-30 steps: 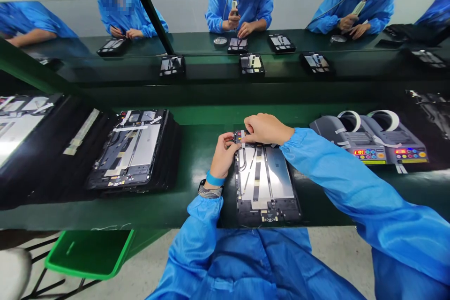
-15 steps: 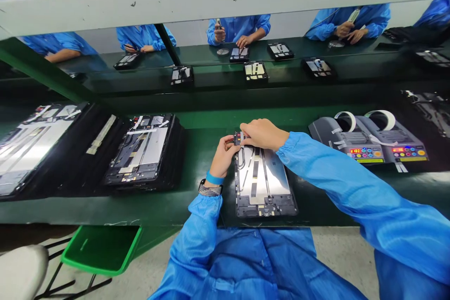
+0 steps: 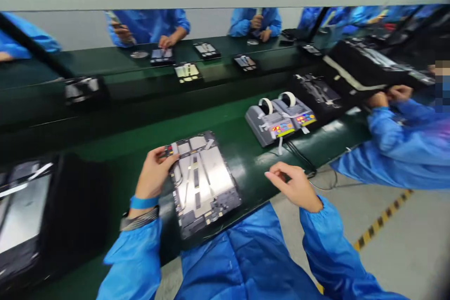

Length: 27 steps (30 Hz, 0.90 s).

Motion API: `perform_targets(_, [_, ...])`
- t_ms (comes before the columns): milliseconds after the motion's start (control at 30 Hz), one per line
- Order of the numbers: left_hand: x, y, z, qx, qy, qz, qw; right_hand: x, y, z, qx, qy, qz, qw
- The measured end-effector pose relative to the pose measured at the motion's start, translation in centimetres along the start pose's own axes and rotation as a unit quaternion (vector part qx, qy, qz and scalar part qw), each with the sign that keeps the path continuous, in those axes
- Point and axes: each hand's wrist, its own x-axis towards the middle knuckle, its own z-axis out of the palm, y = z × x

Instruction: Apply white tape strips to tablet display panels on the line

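Note:
An opened tablet [image 3: 218, 168] lies on the green bench, its silver plates, dark boards and flat cables facing up. My left hand [image 3: 154, 173] grips its upper left corner, thumb on top and fingers at the edge. Off to the tablet's right, above the bench's front edge, is my right hand [image 3: 290, 185]. Its fingers are curled in and the thumb comes close to the index finger; no object shows between them. Beyond that hand stand two grey tape dispensers [image 3: 270, 122] with white tape rolls and lit displays.
A stack of opened tablets [image 3: 24, 215] on black padding sits at the left. Another opened tablet [image 3: 319, 89] lies past the dispensers. At the right a co-worker's hands [image 3: 390, 96] are near black padding. More people work across the bench. Cables [image 3: 302, 159] hang over the front edge.
My right hand has left the tablet's top edge and moved right and nearer to me. My left hand stays at the corner. The view has turned right, and the tablet appears tilted.

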Motion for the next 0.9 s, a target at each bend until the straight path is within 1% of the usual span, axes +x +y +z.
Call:
perform_targets(33, [0.3, 0.2, -0.2, 0.010, -0.010, 0.000, 1.000, -1.3, 2.5, -1.3, 0.030, 0.080, 0.056, 0.995])
perform_targets(67, [0.5, 0.3, -0.3, 0.018, -0.025, 0.001, 1.000, -2.1, 4.9, -2.7, 0.065, 0.164, 0.108, 0.978])
perform_targets(100, [0.6, 0.5, -0.5, 0.024, -0.031, 0.002, 0.999, -2.5, 7.3, -4.0, 0.109, 0.247, 0.152, 0.951])
perform_targets(133, [0.5, 0.7, -0.7, 0.029, -0.031, 0.007, 0.999, -2.5, 9.4, -5.1, 0.157, 0.319, 0.188, 0.916])
perform_targets(167, [0.4, 0.9, -0.9, 0.033, -0.025, 0.015, 0.999, -2.1, 11.3, -5.9, 0.199, 0.351, 0.219, 0.888])
perform_targets(200, [0.2, 1.1, -1.1, 0.036, -0.014, 0.027, 0.999, -1.3, 12.8, -6.4, 0.223, 0.351, 0.234, 0.879])
perform_targets(233, [-0.2, 1.2, -1.3, 0.035, -0.002, 0.043, 0.998, -0.3, 13.9, -6.4, 0.242, 0.340, 0.242, 0.876])
perform_targets(300, [-1.2, 1.4, -1.8, 0.027, 0.016, 0.074, 0.997, 2.1, 15.1, -5.4, 0.267, 0.289, 0.245, 0.886])
perform_targets(367, [-2.5, 1.4, -2.4, 0.006, 0.040, 0.093, 0.995, 4.4, 15.2, -3.5, 0.292, 0.239, 0.246, 0.893])
perform_targets(400, [-3.3, 1.2, -2.6, -0.004, 0.061, 0.096, 0.994, 5.3, 15.1, -2.5, 0.302, 0.216, 0.249, 0.894])
perform_targets(467, [-4.7, 0.6, -3.3, -0.020, 0.092, 0.087, 0.992, 6.4, 15.0, -1.0, 0.321, 0.177, 0.259, 0.894])
perform_targets(533, [-5.8, -0.2, -4.0, -0.032, 0.112, 0.065, 0.991, 6.7, 15.0, -0.1, 0.338, 0.148, 0.269, 0.890])
perform_targets(600, [-6.5, -1.0, -4.6, -0.036, 0.115, 0.046, 0.992, 6.5, 15.3, 0.2, 0.353, 0.127, 0.273, 0.886])
perform_targets(700, [-6.9, -1.7, -5.3, -0.030, 0.114, 0.048, 0.992, 6.3, 15.6, 0.4, 0.370, 0.112, 0.271, 0.881])
perform_targets(833, [-6.9, -2.0, -5.3, -0.025, 0.083, 0.064, 0.994, 6.5, 15.3, 1.0, 0.379, 0.115, 0.268, 0.878])
perform_targets(900, [-6.8, -2.0, -5.0, -0.036, 0.082, 0.064, 0.994, 6.3, 14.8, 1.2, 0.382, 0.115, 0.259, 0.879])
